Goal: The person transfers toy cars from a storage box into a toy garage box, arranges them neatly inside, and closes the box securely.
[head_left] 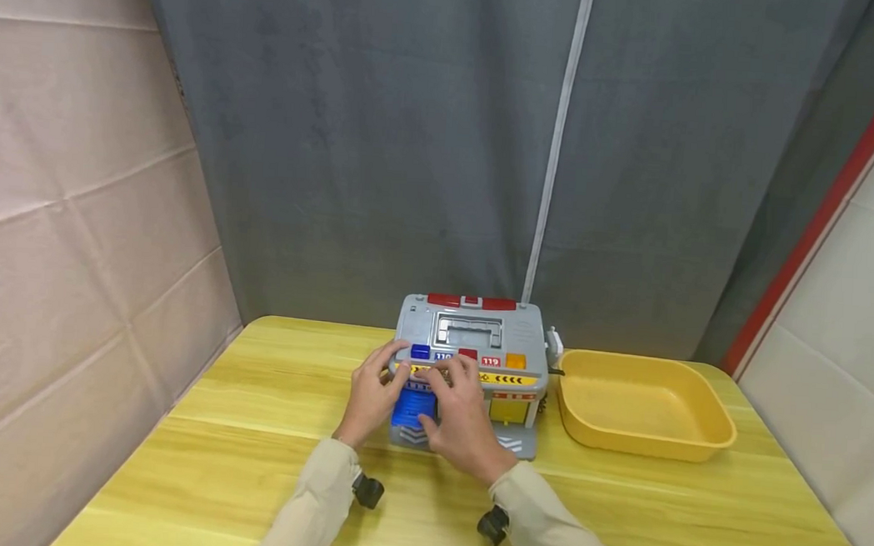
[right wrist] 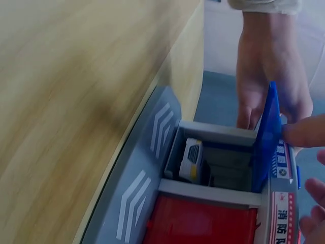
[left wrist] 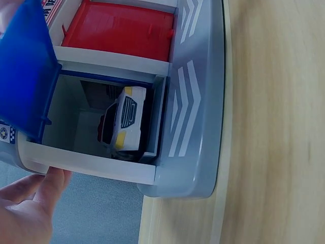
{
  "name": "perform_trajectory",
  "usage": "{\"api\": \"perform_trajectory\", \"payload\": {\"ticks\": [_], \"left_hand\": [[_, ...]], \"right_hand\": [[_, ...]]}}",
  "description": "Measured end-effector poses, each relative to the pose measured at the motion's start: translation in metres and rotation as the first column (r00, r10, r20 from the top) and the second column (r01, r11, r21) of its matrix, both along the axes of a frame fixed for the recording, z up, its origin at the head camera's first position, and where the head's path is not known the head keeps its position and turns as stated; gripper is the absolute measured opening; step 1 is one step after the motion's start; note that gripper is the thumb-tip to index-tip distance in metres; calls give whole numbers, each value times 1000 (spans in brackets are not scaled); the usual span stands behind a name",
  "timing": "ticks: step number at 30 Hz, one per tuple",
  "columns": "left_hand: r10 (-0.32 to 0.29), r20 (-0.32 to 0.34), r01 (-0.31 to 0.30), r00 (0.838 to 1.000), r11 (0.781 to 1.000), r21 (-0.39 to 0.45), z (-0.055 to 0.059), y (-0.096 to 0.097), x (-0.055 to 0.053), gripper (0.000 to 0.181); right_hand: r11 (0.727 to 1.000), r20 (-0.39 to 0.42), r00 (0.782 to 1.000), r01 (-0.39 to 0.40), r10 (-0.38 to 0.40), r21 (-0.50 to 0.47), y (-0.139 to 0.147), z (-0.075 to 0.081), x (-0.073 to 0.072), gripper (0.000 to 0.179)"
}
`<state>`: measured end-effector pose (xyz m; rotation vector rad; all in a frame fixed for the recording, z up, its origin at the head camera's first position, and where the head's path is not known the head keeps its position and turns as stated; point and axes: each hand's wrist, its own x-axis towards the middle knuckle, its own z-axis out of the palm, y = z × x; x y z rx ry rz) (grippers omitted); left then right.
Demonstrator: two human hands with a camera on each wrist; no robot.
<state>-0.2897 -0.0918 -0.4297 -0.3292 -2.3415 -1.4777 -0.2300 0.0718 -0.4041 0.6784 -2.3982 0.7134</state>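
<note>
A grey toy garage [head_left: 531,329] stands on the table. Its blue door [left wrist: 25,71] is swung up at the left bay. Inside that bay sits a white toy car [left wrist: 131,122] with yellow marks, nose toward the opening. My left hand [head_left: 373,394] grips the garage's left upper corner, fingers against the side wall. In front of the garage is my right hand [head_left: 466,417]; its outstretched digit touches the raised door in the right wrist view, the other fingers loosely bent. Beside the blue door, the red door [right wrist: 203,221] is down.
A yellow plastic basin [head_left: 644,448] stands to the right of the garage. The farther bay has a yellow door [head_left: 509,411], also down. A grey curtain [head_left: 385,136] hangs behind the wooden table [head_left: 279,405].
</note>
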Motion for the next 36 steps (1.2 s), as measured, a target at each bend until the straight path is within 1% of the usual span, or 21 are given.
{"api": "perform_trajectory", "payload": {"ticks": [4, 8, 10, 13, 19, 23, 26, 29, 33, 36], "left_hand": [[2, 11, -2, 1000, 1000, 8, 1, 1, 1, 32], [13, 6, -13, 1000, 1000, 5, 0, 1, 0, 31], [16, 1, -16, 1000, 1000, 2, 0, 0, -1, 31], [12, 1, -12, 1000, 1000, 2, 0, 0, -2, 31], [0, 1, 0, 1000, 1000, 5, -1, 0, -1, 33], [1, 6, -1, 1000, 1000, 1, -1, -1, -1, 33], [6, 6, -6, 1000, 1000, 0, 0, -1, 0, 33], [7, 1, -7, 1000, 1000, 6, 0, -1, -1, 33], [10, -2, -10, 1000, 1000, 17, 0, -1, 0, 33], [10, 3, -10, 1000, 1000, 21, 0, 0, 1, 33]], "right_hand": [[997, 4, 998, 63, -63, 42, 1, -3, -3, 68], [988, -2, 991, 132, -132, 85, 2, -6, -5, 87], [980, -22, 987, 162, -161, 111, 3, -7, -7, 95], [967, -56, 979, 201, -195, 154, 4, -9, -9, 102], [926, -96, 964, 264, -248, 268, 6, -11, -15, 103], [903, -133, 955, 294, -264, 313, 6, -12, -20, 101], [880, -160, 946, 322, -283, 349, 4, -13, -25, 99], [847, -190, 934, 356, -304, 394, 2, -14, -28, 99], [792, -253, 912, 408, -324, 454, -1, -16, -31, 101], [771, -296, 896, 438, -331, 463, -3, -18, -33, 98]]}}
